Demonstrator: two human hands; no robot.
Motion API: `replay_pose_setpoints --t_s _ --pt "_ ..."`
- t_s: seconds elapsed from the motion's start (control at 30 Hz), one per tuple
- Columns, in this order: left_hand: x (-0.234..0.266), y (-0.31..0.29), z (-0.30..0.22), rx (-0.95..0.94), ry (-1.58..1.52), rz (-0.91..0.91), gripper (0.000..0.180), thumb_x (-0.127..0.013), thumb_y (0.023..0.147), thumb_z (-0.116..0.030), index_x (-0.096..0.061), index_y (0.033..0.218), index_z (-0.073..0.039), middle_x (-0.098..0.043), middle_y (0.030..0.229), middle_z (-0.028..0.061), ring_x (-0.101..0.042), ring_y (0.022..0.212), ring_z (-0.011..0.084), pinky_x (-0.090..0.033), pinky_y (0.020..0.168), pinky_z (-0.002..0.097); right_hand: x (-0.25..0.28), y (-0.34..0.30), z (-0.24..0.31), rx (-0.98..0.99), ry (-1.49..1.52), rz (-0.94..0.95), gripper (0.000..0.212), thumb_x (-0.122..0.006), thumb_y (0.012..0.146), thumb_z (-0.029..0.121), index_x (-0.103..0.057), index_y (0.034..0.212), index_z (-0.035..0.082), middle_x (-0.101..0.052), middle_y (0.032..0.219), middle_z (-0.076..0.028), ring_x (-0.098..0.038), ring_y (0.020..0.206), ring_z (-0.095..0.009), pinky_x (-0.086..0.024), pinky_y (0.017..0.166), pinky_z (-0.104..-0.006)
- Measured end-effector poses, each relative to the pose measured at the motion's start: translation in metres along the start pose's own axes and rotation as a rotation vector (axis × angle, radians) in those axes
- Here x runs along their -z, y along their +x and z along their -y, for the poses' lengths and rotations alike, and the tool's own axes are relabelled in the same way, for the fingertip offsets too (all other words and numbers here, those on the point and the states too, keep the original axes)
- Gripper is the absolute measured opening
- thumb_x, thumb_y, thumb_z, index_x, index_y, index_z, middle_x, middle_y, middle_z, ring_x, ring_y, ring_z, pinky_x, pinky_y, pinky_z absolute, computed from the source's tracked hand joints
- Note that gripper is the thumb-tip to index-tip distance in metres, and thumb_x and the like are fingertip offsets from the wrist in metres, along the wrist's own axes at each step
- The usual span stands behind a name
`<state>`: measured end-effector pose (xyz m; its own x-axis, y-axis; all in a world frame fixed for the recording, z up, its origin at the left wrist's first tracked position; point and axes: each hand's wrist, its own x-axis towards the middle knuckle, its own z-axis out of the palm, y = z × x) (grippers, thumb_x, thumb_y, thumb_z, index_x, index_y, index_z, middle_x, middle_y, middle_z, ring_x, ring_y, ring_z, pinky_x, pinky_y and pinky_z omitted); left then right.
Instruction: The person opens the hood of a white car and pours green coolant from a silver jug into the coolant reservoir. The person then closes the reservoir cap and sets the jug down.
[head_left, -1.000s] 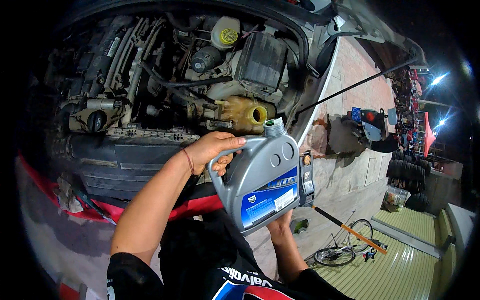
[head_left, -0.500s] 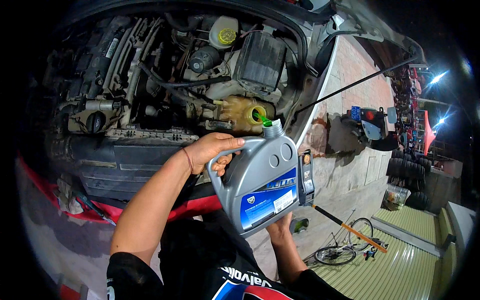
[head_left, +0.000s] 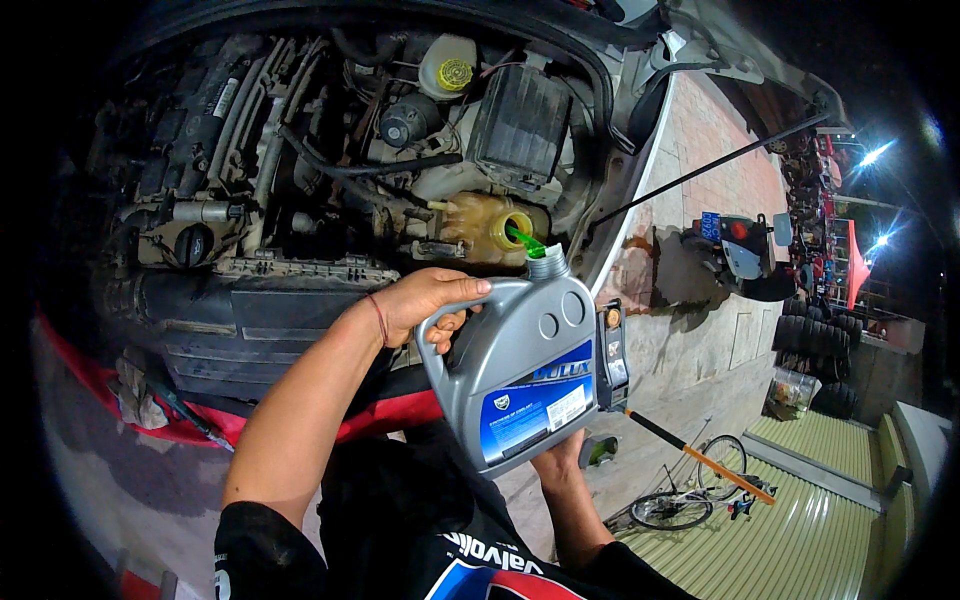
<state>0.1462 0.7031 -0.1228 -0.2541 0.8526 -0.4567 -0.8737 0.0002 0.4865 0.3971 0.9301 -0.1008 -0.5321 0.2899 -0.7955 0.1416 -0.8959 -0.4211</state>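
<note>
My left hand (head_left: 432, 298) is closed around the handle of a grey plastic coolant jug (head_left: 505, 345) with a blue label. Beneath its lower end, my right hand (head_left: 562, 455) bears the jug, its fingers mostly hidden behind it. The jug leans away from me, its neck close to the open mouth of a yellowed coolant tank (head_left: 470, 222) in the engine bay. A stream of green coolant (head_left: 527, 240) runs from the spout into the tank. No cap is on either opening.
Past the tank are a black box (head_left: 525, 120) and a reservoir with a yellow cap (head_left: 454, 74). A thin prop rod (head_left: 720, 165) slants at the right. Beyond the car stand a scooter (head_left: 745, 245), a bicycle (head_left: 690, 495) and stacked tyres (head_left: 815, 335). An orange-handled pole (head_left: 735, 478) juts out beside the jug.
Coolant keeps flowing, and the green stream looks a little straighter into the tank's mouth. The jug and both hands stay almost where they were.
</note>
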Motion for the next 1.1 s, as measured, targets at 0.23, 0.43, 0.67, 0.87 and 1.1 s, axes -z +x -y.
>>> replay_pose_setpoints --t_s 0.23,0.43,0.67,0.87,1.1 --pt "0.001 0.001 0.001 0.001 0.001 0.016 0.046 -0.065 0.098 -0.045 -0.057 0.104 0.0 -0.045 0.052 -0.0022 -0.043 0.038 0.0072 -0.047 0.044 0.0283 0.008 0.0 0.0 0.012 -0.033 -0.011 0.051 -0.051 0.101 0.049 -0.059 0.132 0.009 -0.064 0.128 -0.01 -0.062 0.115 -0.029 -0.052 0.1 -0.0465" --pt "0.002 0.001 0.002 0.002 0.008 0.017 0.047 -0.065 0.098 -0.046 -0.056 0.103 0.0 -0.045 0.051 -0.0025 -0.043 0.038 0.0072 -0.047 0.044 0.0287 -0.002 -0.007 -0.001 0.013 -0.019 -0.052 0.049 -0.049 0.102 0.046 -0.059 0.131 0.008 -0.065 0.126 -0.011 -0.063 0.114 -0.03 -0.053 0.099 -0.0464" --pt "0.003 0.002 0.002 0.013 -0.011 0.025 0.046 -0.065 0.098 -0.045 -0.056 0.104 0.0 -0.046 0.051 -0.0022 -0.044 0.038 0.0068 -0.047 0.044 0.0282 0.001 -0.008 -0.001 0.007 -0.006 -0.039 0.049 -0.049 0.102 0.045 -0.058 0.131 0.007 -0.065 0.126 -0.012 -0.063 0.113 -0.029 -0.054 0.098 -0.0459" --pt "0.004 0.002 0.003 0.021 -0.013 0.024 0.048 -0.066 0.097 -0.045 -0.056 0.106 0.001 -0.047 0.052 -0.0025 -0.044 0.038 0.0066 -0.047 0.044 0.028 -0.003 -0.016 -0.001 0.014 -0.017 -0.041 0.05 -0.05 0.102 0.047 -0.058 0.132 0.007 -0.065 0.127 -0.012 -0.063 0.114 -0.03 -0.053 0.098 -0.0468" --pt "0.001 0.0 0.0 0.026 0.003 0.018 0.043 -0.061 0.1 -0.044 -0.058 0.1 -0.002 -0.044 0.051 -0.0029 -0.042 0.038 0.0062 -0.047 0.046 0.028 0.009 -0.013 0.001 0.02 -0.034 -0.018 0.054 -0.051 0.101 0.051 -0.059 0.131 0.008 -0.065 0.127 -0.011 -0.062 0.115 -0.029 -0.053 0.098 -0.0464"
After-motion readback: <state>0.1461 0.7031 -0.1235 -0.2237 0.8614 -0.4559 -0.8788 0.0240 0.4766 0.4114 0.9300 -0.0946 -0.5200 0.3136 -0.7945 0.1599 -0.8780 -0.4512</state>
